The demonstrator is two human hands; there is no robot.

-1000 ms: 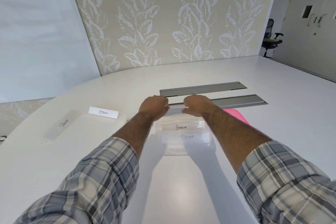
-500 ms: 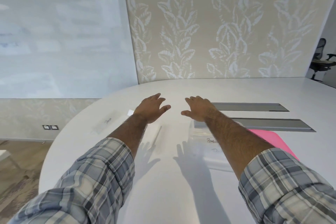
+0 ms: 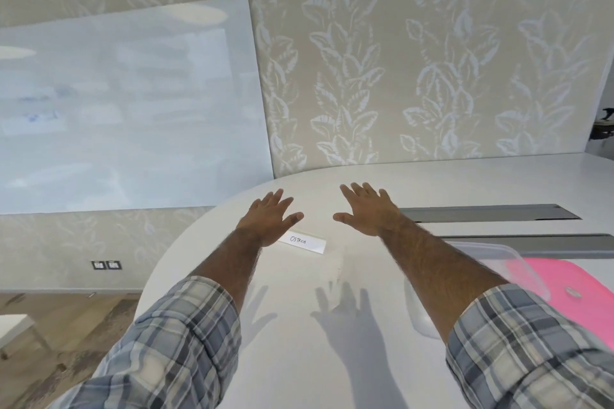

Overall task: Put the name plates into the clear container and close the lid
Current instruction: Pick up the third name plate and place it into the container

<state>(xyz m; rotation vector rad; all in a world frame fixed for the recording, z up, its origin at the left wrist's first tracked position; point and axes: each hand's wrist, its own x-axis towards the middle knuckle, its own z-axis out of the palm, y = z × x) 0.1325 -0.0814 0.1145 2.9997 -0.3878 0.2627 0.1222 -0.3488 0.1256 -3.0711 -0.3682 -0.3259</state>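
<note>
Both your hands hover with fingers spread and hold nothing: the left hand just above the white paper name plate marked "OSTRICH", the right hand beyond it. The plate lies flat on the white table, so it may slide away when you pinch it. The clear plastic container sits under your right forearm; your sleeve could push it.
</note>
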